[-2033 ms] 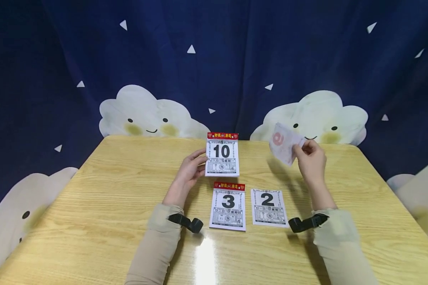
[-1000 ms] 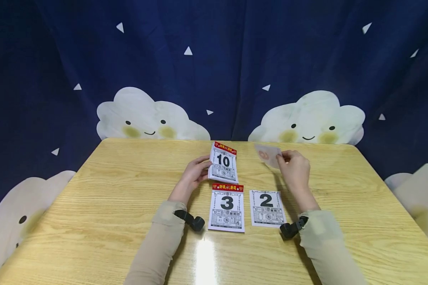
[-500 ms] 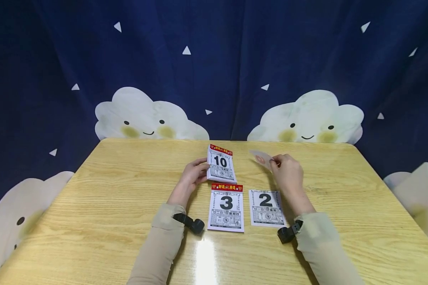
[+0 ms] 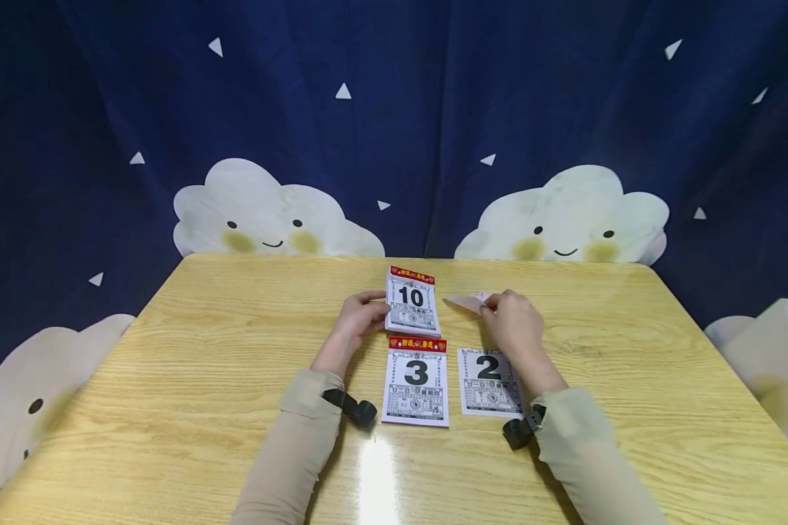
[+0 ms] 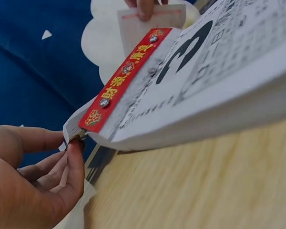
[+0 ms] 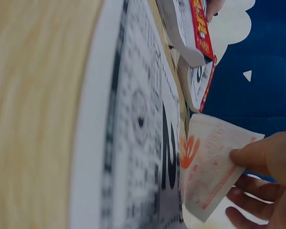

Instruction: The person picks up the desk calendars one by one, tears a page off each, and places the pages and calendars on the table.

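My left hand [image 4: 361,316] pinches the left edge of a tear-off calendar [image 4: 412,300] showing 10, which leans back with its red header away from me. In the left wrist view most of that calendar is hidden behind the nearer calendar [image 5: 205,62] showing 3. To the right of the 10, my right hand [image 4: 515,324] pinches a loose calendar page [image 4: 466,301] by its right side. The page shows reddish print in the right wrist view [image 6: 214,164] and tilts low over the table. A torn-off page [image 4: 491,383] showing 2 lies nearest below that hand.
The 3 calendar [image 4: 415,383] lies flat on the wooden table [image 4: 203,379], just in front of the 10. Behind the table's far edge hangs a dark blue curtain [image 4: 269,87] with white clouds. Both wrists wear black cameras.
My right hand has moved left and down with the loose page, which has tipped flatter. The 10 calendar has come lower and tilted back in my left hand.
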{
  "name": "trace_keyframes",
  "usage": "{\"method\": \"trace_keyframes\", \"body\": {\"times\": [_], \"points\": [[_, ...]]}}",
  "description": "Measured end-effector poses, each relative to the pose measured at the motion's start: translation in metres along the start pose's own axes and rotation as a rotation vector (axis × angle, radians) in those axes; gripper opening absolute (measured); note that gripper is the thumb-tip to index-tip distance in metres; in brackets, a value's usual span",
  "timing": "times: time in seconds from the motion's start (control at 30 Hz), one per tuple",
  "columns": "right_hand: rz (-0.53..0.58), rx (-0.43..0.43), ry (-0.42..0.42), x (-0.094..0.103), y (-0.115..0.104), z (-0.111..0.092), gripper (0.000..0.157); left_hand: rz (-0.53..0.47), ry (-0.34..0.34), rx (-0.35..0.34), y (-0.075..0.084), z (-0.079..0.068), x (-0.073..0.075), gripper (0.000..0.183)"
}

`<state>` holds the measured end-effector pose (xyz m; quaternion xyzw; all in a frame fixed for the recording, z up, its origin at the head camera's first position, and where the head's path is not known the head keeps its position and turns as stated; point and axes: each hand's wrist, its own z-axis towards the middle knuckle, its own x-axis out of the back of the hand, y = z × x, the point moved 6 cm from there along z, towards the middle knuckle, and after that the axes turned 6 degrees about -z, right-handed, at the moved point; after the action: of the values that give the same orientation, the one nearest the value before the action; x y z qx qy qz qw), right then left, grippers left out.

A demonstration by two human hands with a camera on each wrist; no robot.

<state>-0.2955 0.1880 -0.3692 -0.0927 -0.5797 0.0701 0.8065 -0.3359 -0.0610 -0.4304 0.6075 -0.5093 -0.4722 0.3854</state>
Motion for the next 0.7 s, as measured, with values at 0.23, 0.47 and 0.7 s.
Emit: {"method": "trace_keyframes", "body": {"times": [0.23,0.47,0.7], "points": [[0.017,-0.040,-0.166,-0.014,-0.005,-0.003,0.018,-0.003,0.021,-0.023,-0.001,-0.003,-0.001,0.041],[0.085,-0.021,-0.235,-0.022,-0.011,-0.007,0.020,0.085,-0.001,-0.055,0.003,-0.009,-0.001,0.044],[0.092,0.031,-0.269,-0.027,-0.014,-0.006,0.018,0.231,0.025,-0.119,0.005,-0.011,-0.004,0.048]]}}
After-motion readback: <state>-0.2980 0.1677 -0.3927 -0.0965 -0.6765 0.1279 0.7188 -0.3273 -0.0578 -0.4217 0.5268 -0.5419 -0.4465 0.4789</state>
